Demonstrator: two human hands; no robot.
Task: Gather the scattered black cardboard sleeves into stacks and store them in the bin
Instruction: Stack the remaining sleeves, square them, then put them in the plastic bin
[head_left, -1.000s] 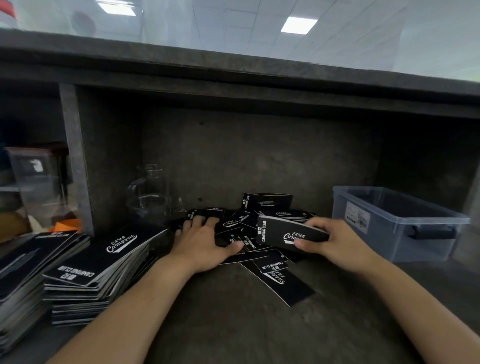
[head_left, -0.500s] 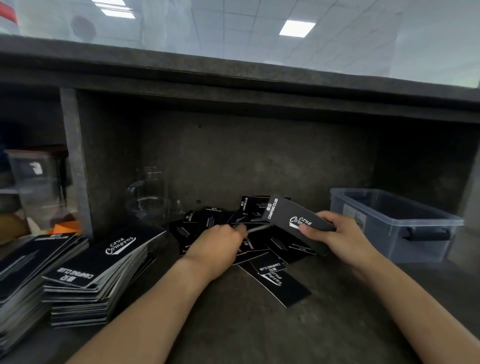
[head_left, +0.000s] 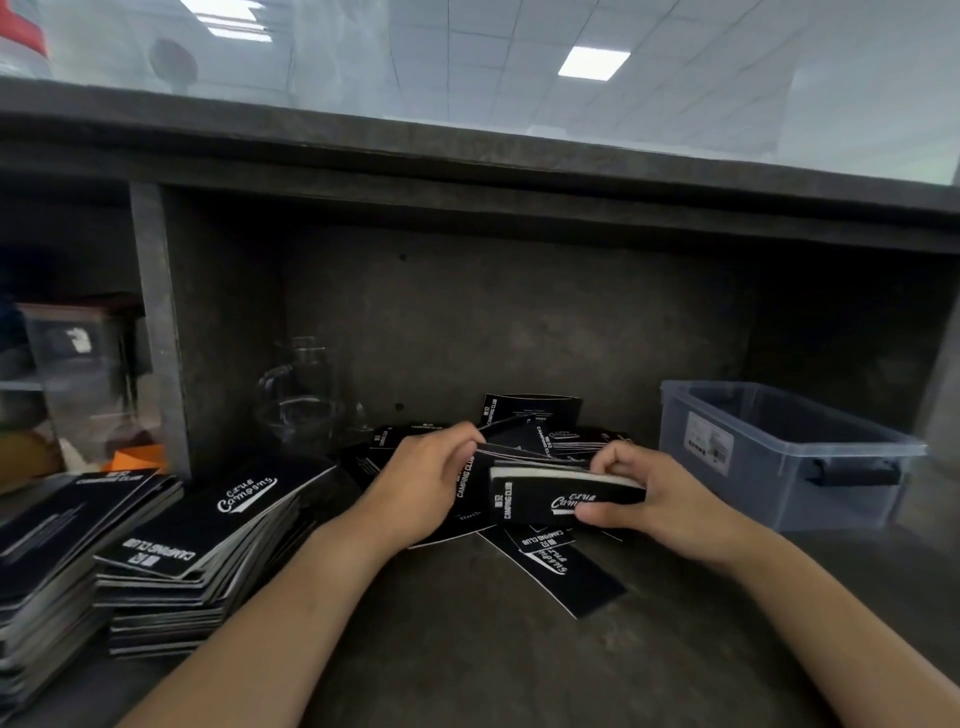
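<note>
A: The right hand (head_left: 670, 501) is curled round a small bundle of sleeves (head_left: 550, 496), with the thumb on the near face and the fingers hooked over the top. It holds the bundle flat, just above the shelf (head_left: 467, 654).

B: And the left hand (head_left: 423, 486) is right beside it! The fingers are bent and the fingertips pinch a single sleeve (head_left: 501, 424). That one shows edge-on, tilting up toward the back wall above the bundle's left end.

A: Is that sleeve touching the bundle?

B: I can't tell from this angle. It's very close, that much is plain.

A: Under both hands the loose sleeves (head_left: 561, 571) lie in an overlapping heap, their white "Camping Club" lettering facing every which way. The rearmost one leans against the back wall.

B: Look right and there's the bin (head_left: 779, 493). It's translucent blue-grey with a dark handle on its near end, and there's no lid on it. It sits on the same shelf, near the right hand but apart from it.

A: On the far left are two tall stacks (head_left: 208, 525) of the same black sleeves, side by side at the shelf's front edge.

B: A glass jug (head_left: 301, 400) stands behind them in the back corner.
</note>
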